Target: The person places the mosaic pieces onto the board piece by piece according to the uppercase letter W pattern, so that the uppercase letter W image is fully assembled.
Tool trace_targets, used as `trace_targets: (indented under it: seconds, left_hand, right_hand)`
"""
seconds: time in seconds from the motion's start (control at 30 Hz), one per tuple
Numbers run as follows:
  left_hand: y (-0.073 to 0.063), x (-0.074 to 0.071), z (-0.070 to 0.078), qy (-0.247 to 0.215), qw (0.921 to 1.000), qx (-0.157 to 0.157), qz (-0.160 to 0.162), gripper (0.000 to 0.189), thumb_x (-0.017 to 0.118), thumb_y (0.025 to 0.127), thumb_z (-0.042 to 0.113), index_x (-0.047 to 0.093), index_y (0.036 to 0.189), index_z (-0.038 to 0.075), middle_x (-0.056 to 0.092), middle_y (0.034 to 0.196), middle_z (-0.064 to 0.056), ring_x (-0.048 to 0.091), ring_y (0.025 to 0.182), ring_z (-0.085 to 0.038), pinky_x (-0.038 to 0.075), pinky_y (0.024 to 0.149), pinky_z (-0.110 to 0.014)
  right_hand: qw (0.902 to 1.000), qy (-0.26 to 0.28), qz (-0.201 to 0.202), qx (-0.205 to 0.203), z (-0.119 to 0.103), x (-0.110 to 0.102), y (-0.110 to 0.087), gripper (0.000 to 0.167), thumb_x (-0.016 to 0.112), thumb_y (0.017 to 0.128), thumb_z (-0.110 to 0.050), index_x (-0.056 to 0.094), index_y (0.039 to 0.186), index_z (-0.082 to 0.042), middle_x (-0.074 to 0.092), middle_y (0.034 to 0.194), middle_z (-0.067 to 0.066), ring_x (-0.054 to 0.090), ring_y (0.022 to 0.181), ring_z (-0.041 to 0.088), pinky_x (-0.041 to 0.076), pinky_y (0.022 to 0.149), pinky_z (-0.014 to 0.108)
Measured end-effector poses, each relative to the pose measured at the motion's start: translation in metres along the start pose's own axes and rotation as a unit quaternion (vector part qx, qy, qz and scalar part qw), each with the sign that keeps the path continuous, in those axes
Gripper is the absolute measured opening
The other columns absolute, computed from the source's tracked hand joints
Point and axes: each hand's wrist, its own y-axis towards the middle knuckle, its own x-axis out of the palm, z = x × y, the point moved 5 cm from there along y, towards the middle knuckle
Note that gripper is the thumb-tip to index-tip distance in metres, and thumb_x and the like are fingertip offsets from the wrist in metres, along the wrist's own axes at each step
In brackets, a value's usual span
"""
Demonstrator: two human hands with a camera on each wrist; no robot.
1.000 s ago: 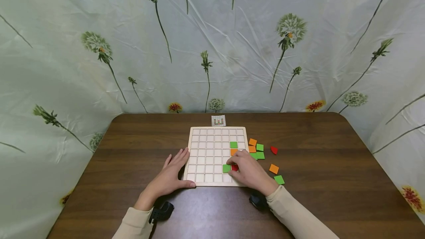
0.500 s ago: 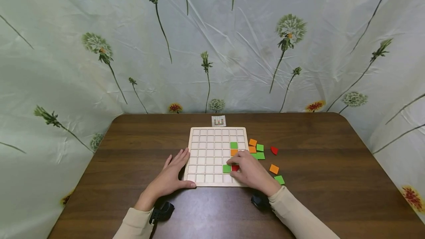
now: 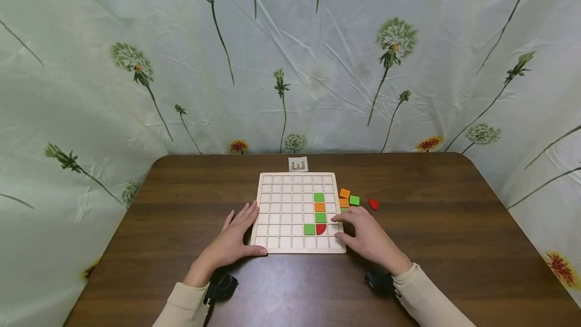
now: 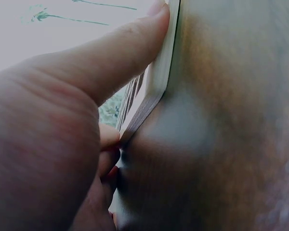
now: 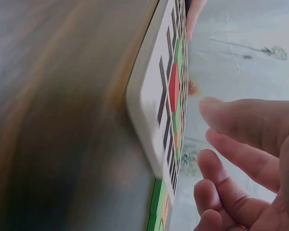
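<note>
1. The right hand (image 3: 367,236) is partly hiding a green tile (image 3: 343,210)
2. The card (image 3: 298,164) is showing markings too small to read
3. The left wrist view is cutting off the left hand (image 4: 43,130)

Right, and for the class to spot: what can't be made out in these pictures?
Head view: the pattern on the card, too small to read.
Head view: most of one green tile, covered by the right hand.
Left wrist view: most of the face of the board, tilted nearly edge-on and blocked by the left hand.
Left wrist view: the grain of the table, blurred.
Right wrist view: the loose tiles, cut off by the bottom edge.
</note>
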Motion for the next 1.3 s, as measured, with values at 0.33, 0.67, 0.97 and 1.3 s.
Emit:
trace_targets:
  seconds: [0.33,0.67,0.97,1.3]
  left_hand:
    - [0.000,0.000,0.000,0.000,1.0000,0.006,0.005,0.112,0.079,0.080,0.056,0.022,0.158,-0.001,0.015,0.167,-0.014,0.010,0.153,-0.033,0.000,0.118,-0.062]
    - [0.000,-0.001,0.001,0.003,1.0000,0.005,0.002,0.113,0.080,0.079,0.055,0.021,0.159,0.000,0.013,0.167,-0.012,0.009,0.154,-0.032,-0.001,0.118,-0.060]
    - [0.000,0.000,0.001,0.007,0.9999,0.007,0.007,0.113,0.080,0.079,0.054,0.022,0.158,-0.001,0.015,0.166,-0.015,0.011,0.153,-0.034,0.000,0.118,-0.061]
    - [0.000,0.001,0.000,0.006,1.0000,-0.002,0.000,0.114,0.079,0.079,0.057,0.020,0.159,0.001,0.013,0.167,-0.012,0.009,0.154,-0.031,-0.001,0.119,-0.060]
  right_hand:
    - [0.9991,0.007,0.007,0.042,0.029,-0.018,-0.021,0.033,0.083,0.083,-0.015,0.074,0.115,-0.012,0.067,0.111,0.000,0.058,0.106,0.023,0.052,0.089,0.047]
    - [0.9983,-0.006,0.012,0.057,0.045,-0.030,-0.036,0.032,0.082,0.084,-0.015,0.074,0.116,-0.011,0.068,0.109,0.001,0.059,0.105,0.027,0.050,0.089,0.052]
    - [0.9961,-0.024,-0.005,0.085,0.059,-0.035,-0.036,0.034,0.081,0.085,-0.015,0.073,0.117,-0.006,0.068,0.112,0.008,0.058,0.108,0.034,0.049,0.092,0.057]
    - [0.9918,-0.039,-0.030,0.118,0.065,-0.032,-0.031,0.029,0.081,0.085,-0.016,0.074,0.111,-0.003,0.068,0.106,0.010,0.059,0.102,0.033,0.049,0.090,0.055]
